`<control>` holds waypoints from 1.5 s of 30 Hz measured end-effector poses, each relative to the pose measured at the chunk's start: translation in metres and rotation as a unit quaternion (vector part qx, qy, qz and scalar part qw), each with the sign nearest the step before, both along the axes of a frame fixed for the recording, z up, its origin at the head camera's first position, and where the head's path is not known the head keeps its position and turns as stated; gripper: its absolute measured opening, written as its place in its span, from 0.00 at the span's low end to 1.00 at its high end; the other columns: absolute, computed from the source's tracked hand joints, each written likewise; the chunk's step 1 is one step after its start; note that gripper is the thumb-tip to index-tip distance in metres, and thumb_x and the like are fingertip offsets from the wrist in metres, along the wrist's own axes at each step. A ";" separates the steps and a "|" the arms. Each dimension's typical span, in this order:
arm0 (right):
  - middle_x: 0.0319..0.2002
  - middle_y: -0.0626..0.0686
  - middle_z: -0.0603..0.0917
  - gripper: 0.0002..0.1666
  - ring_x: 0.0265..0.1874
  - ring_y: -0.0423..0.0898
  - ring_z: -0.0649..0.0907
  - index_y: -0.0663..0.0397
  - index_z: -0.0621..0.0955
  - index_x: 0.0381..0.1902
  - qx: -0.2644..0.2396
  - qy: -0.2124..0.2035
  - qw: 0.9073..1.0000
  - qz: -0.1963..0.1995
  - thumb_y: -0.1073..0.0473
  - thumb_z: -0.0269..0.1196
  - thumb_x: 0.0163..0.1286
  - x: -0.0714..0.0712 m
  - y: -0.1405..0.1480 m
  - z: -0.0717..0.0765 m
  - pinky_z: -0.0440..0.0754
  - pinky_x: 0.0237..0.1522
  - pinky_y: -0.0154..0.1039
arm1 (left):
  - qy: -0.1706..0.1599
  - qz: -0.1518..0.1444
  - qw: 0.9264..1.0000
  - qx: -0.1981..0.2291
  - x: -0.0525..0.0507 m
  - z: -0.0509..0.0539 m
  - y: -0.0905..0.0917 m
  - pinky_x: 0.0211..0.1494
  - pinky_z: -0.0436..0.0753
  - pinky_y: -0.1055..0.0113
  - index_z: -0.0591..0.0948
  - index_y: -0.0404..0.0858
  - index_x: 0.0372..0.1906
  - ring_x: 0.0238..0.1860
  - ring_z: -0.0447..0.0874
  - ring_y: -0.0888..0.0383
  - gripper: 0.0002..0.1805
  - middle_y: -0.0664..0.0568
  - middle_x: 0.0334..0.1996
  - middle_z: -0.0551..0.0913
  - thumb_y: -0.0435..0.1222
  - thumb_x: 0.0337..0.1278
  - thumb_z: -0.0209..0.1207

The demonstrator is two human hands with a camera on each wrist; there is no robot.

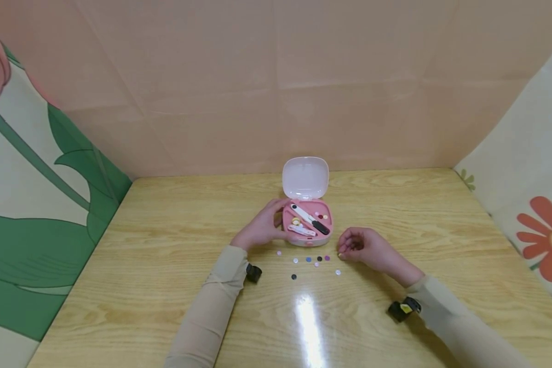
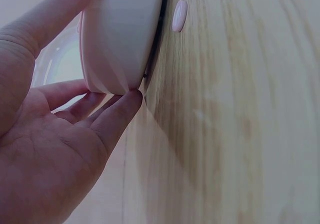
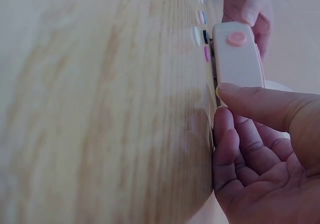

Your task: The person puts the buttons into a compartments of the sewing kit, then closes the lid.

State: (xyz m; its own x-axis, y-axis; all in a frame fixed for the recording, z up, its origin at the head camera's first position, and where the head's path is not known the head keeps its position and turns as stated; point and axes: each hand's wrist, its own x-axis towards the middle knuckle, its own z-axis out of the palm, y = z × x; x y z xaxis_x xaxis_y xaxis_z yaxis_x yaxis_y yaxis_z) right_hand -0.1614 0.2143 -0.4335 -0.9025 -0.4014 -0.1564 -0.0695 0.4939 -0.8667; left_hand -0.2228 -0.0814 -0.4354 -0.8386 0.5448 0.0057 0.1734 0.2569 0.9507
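Observation:
A small pink-and-white box (image 1: 307,242) stands on the table with its pale lid (image 1: 305,176) raised. My left hand (image 1: 263,225) grips its left side, thumb near the front and fingers toward the back; the left wrist view shows fingertips against the white wall (image 2: 120,34). Inside lie a white tool with a black end (image 1: 305,215), a pink-and-white small tool (image 1: 301,230), a gold-rimmed round piece (image 1: 296,221) and a few small buttons (image 1: 320,216). Right of the box, just above the table, my right hand (image 1: 365,248) pinches a small yellowish button (image 1: 340,254) between thumb and finger.
Several loose buttons lie before the box: blue (image 1: 308,259), purple (image 1: 327,258), black (image 1: 294,276), white (image 1: 338,272) and pink (image 1: 279,253) among them. A peach cloth (image 1: 276,128) hangs behind the wooden table (image 1: 188,230); patterned cloths hang at both sides.

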 end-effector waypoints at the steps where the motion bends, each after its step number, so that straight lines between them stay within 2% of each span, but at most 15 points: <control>1: 0.35 0.55 0.82 0.13 0.37 0.51 0.80 0.63 0.79 0.39 -0.002 0.000 1.000 0.000 0.69 0.69 0.57 0.000 0.000 0.000 0.82 0.38 0.34 | 0.000 0.001 1.000 -0.002 0.000 0.000 0.000 0.67 0.68 0.69 0.59 0.43 0.73 0.66 0.63 0.53 0.53 0.50 0.64 0.61 0.32 0.37 0.75; 17: 0.36 0.56 0.81 0.15 0.38 0.52 0.80 0.65 0.78 0.41 -0.015 0.000 1.000 -0.008 0.70 0.69 0.56 -0.001 0.005 0.001 0.84 0.40 0.34 | -0.005 0.004 1.000 -0.010 0.001 0.002 0.000 0.67 0.68 0.69 0.59 0.43 0.73 0.66 0.63 0.53 0.53 0.51 0.63 0.62 0.32 0.39 0.75; 22: 0.37 0.57 0.81 0.15 0.39 0.52 0.80 0.65 0.78 0.42 -0.023 0.011 1.000 -0.004 0.70 0.69 0.56 -0.003 0.008 0.001 0.84 0.40 0.35 | 0.000 0.005 1.000 -0.013 0.001 0.003 0.000 0.67 0.68 0.69 0.59 0.43 0.73 0.66 0.64 0.53 0.53 0.51 0.63 0.62 0.33 0.38 0.75; 33: 0.38 0.61 0.81 0.17 0.37 0.49 0.81 0.72 0.75 0.45 -0.044 0.048 0.998 -0.014 0.72 0.66 0.58 -0.009 0.012 0.016 0.85 0.39 0.34 | 0.008 0.006 1.000 -0.016 0.001 0.002 0.000 0.66 0.68 0.71 0.59 0.42 0.73 0.65 0.64 0.54 0.54 0.51 0.63 0.62 0.33 0.37 0.75; 45: 0.40 0.65 0.81 0.17 0.38 0.48 0.82 0.73 0.75 0.46 -0.077 0.037 0.996 -0.040 0.72 0.65 0.60 -0.018 0.010 0.024 0.85 0.41 0.34 | 0.005 0.008 1.000 -0.014 0.003 0.003 0.000 0.68 0.67 0.68 0.58 0.42 0.73 0.66 0.62 0.53 0.54 0.50 0.63 0.62 0.31 0.38 0.75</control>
